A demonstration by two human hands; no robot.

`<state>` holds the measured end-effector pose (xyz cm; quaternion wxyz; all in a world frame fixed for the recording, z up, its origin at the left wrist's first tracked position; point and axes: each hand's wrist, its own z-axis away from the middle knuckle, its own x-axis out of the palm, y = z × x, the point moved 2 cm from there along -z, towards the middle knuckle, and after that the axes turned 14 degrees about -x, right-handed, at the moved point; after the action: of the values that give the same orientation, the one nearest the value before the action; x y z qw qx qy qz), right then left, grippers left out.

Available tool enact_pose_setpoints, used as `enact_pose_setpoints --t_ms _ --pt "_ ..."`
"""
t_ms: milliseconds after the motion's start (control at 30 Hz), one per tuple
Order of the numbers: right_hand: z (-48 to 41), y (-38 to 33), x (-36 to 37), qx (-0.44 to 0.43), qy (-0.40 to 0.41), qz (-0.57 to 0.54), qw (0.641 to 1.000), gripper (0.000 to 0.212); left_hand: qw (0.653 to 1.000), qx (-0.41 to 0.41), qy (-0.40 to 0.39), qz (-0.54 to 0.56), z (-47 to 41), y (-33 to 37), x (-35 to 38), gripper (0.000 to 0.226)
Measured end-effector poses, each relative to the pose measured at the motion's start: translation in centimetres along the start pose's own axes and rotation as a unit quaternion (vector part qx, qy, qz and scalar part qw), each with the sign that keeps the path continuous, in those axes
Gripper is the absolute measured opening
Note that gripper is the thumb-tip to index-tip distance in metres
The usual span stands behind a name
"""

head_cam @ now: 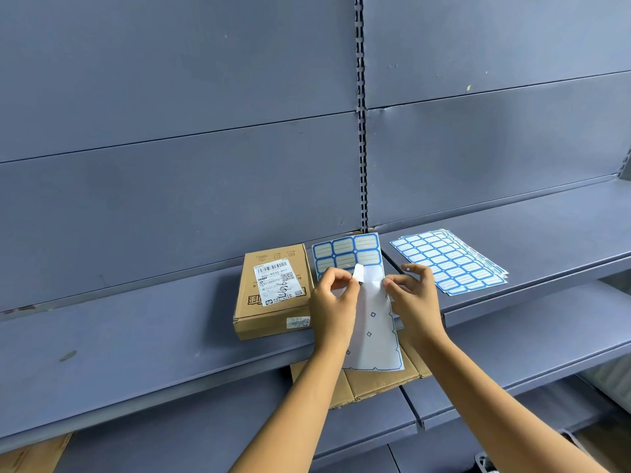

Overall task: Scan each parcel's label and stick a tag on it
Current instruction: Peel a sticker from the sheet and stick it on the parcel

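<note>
Left hand [333,297] pinched a peeling white tag [358,273], right hand [413,297] gripped its blue-bordered sheet [375,336]; pressing it onto the brown cardboard parcel [273,295] leftward seemed next.

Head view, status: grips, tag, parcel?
Left grip pinching peeled tag; right grip holding sticker sheet. Parcel alongside, no blue tag yet. Nothing covering it.

- Blue-grey metal back panels [170,97] fill the whole upper view, with thin seams running across them.
- A dark slotted upright [361,131] drops straight down the middle and splits the unit into two bays.
- The left shelf [119,336] juts forward, scuffed and spotted; the right shelf [553,213] matches it.
- A lower shelf [211,418] sits beneath in shadow.
- The light is soft and even.
</note>
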<state>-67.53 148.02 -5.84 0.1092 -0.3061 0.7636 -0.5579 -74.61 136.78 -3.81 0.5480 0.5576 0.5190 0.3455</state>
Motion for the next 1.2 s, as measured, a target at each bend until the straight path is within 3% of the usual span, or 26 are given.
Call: enact_pose_setpoints --t_ms 133,267,500,667,767,933,1033,1100,1200 --pt "-0.6 0.4 -0.6 0.005 0.01 0.02 1.0 0.031 0.999 -0.007 -0.01 0.042 -0.2 0.0 0.5 0.018" --pt "-1.4 0.6 -1.5 0.016 0.015 0.022 1.0 0.03 0.998 -0.013 -0.024 0.059 -0.5 0.1 1.3 0.027" --pt "-3.3 1.0 -4.3 0.03 0.03 0.031 0.999 0.029 0.996 -0.031 -0.038 0.081 -1.2 -0.3 4.5 0.005" --pt "-8.3 1.9 -8.8 0.061 0.091 0.058 0.992 0.035 0.996 -0.042 -0.035 0.065 -1.6 -0.1 6.3 0.02" --pt "-11.6 2.8 -12.5 0.081 0.124 0.162 0.976 0.038 0.998 -0.037 -0.023 0.05 -1.8 0.1 6.7 0.024" --pt "-13.4 3.8 -15.0 0.112 0.004 0.384 0.916 0.034 0.999 -0.04 -0.017 0.031 -2.0 0.3 7.2 0.021" --pt "-13.4 3.4 -14.1 -0.007 -0.02 0.472 0.881 0.03 0.999 -0.04 -0.012 0.019 -1.7 0.4 7.3 0.017" --pt "-12.6 1.8 -11.6 -0.065 -0.036 0.433 0.898 0.03 0.999 -0.038 0.001 0.009 -1.7 0.3 7.3 0.013" --pt "-10.1 -1.8 -6.1 -0.043 -0.111 0.272 0.955 0.03 0.999 0.0 0.031 -0.034 -1.5 0.2 7.0 0.012"
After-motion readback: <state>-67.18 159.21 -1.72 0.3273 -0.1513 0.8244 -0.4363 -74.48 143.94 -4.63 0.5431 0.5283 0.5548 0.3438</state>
